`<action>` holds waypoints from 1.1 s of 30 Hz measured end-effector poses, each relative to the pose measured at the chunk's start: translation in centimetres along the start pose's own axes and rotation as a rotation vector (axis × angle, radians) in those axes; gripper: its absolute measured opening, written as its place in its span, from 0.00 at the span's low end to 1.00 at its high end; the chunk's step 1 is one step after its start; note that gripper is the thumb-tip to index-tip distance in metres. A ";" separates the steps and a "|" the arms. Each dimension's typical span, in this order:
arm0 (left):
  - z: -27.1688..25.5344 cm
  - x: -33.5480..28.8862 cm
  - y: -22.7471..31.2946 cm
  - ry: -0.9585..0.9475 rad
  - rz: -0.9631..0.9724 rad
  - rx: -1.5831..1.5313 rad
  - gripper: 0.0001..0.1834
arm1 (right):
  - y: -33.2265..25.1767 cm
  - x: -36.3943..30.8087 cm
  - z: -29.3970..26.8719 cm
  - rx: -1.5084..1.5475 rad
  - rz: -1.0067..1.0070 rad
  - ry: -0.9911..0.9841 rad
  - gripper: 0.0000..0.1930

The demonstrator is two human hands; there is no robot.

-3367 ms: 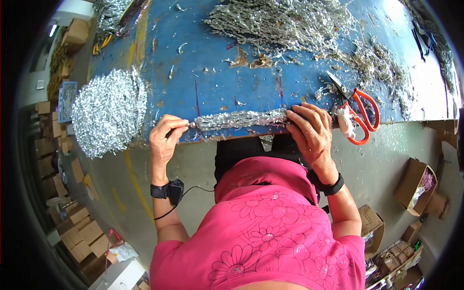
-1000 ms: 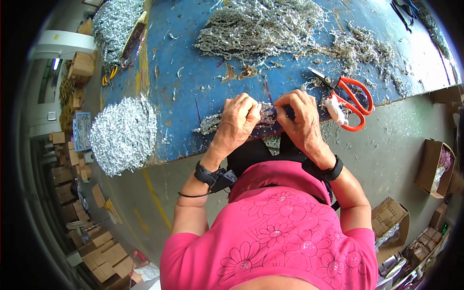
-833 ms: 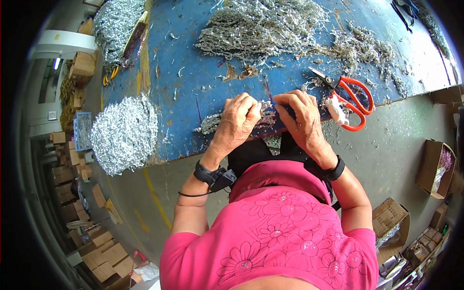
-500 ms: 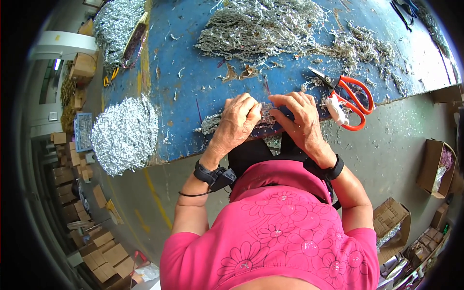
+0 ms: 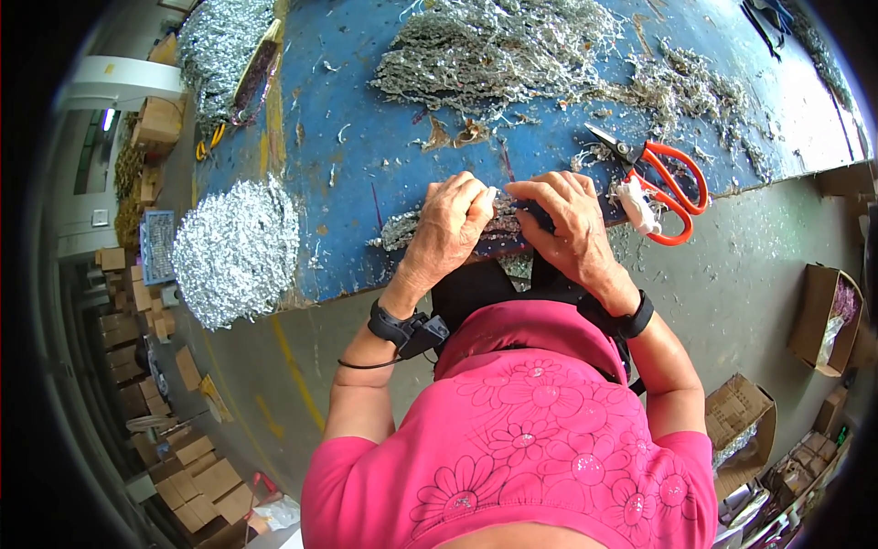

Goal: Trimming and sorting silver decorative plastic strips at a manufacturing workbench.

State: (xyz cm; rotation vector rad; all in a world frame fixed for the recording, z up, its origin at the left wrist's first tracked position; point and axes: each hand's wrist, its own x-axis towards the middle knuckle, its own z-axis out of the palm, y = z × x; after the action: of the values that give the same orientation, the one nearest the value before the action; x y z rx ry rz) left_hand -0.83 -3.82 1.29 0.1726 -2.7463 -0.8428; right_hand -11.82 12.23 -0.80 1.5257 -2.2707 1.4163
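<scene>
The tabletop (image 5: 366,156) is worn blue with yellowish scuffs at upper left. Silver-grey tinsel bundle (image 5: 494,224) at centre, a brighter silver heap (image 5: 236,249) at left. Scissors (image 5: 663,188) at right have red-orange handles. The shirt (image 5: 521,439) is pink, flower-patterned.

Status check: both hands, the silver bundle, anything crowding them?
Left hand and right hand both clamped on silver tinsel bundle at blue table edge. Red scissors lie just right, untouched. Loose tinsel heap behind, apart.
</scene>
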 end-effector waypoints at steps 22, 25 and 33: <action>0.3 -0.3 0.5 -0.009 -0.070 -0.060 0.03 | 0.0 -0.7 0.2 -0.058 0.039 -0.025 0.04; 0.3 -0.5 1.4 0.085 -0.163 -0.219 0.04 | 0.1 -0.6 0.2 -0.045 0.025 -0.023 0.05; -6.9 -2.8 -1.1 0.550 -0.239 -0.142 0.06 | 0.3 0.2 -0.9 0.007 0.110 -0.071 0.20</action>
State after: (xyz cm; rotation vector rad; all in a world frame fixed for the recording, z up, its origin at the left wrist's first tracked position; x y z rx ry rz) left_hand 3.85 -7.86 5.56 0.6144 -2.1703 -0.8860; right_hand -12.53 12.80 -0.39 1.4983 -2.4280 1.4197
